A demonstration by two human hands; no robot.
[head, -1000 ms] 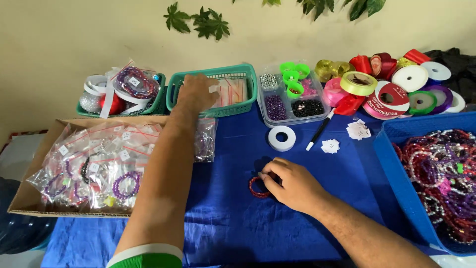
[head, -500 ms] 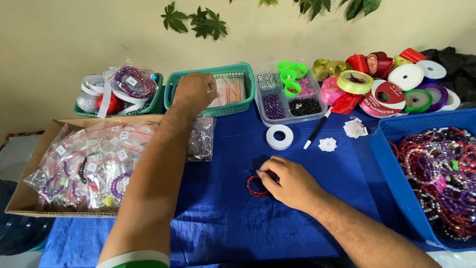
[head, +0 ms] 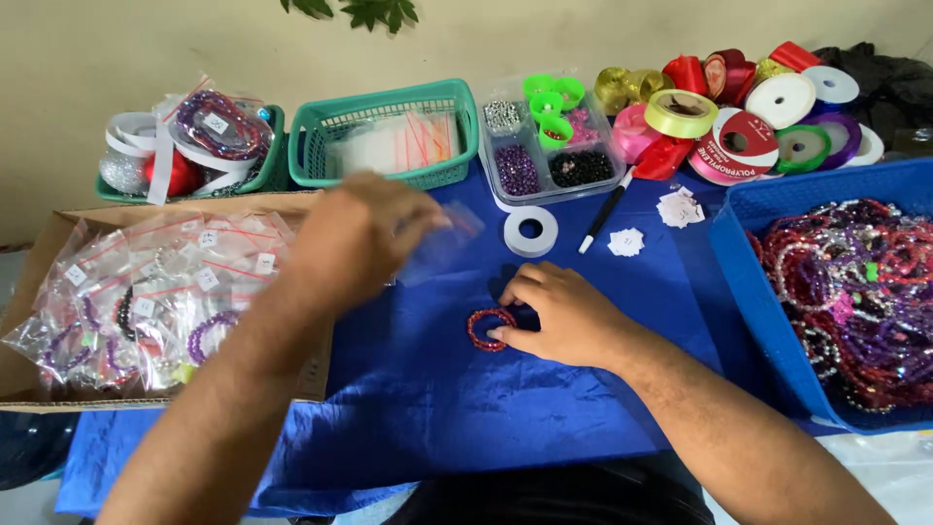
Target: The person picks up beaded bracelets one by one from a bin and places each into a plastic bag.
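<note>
Over the blue cloth, change since a second ago: the left hand [head: 360, 233] has come back from the teal basket [head: 321, 131] and now sits above the table with a clear plastic bag [head: 442, 248]; the right hand has barely shifted.
Far left: a cardboard box [head: 39, 389] full of bagged bracelets [head: 146, 306], with a green basket [head: 267, 160] of ribbon and beads behind it.
Left hand pose: forearm reaches in from the lower left, knuckles up, blurred with motion; fingers pinch the clear plastic bag, which trails toward the right.
Behind the left hand: the teal basket holds more clear bags.
Centre: a red bead bracelet [head: 483, 329] lies flat on the blue cloth [head: 418, 408].
Right hand pose: the right hand [head: 559, 316] rests palm down on the cloth, fingers curled, fingertips touching the bracelet's right side; not closed around it.
Just behind: a white tape roll [head: 531, 230], a black pen [head: 604, 211] and a clear bead tray [head: 544, 146].
Far right: ribbon spools [head: 748, 112] and a blue bin [head: 753, 292] heaped with bead strands.
</note>
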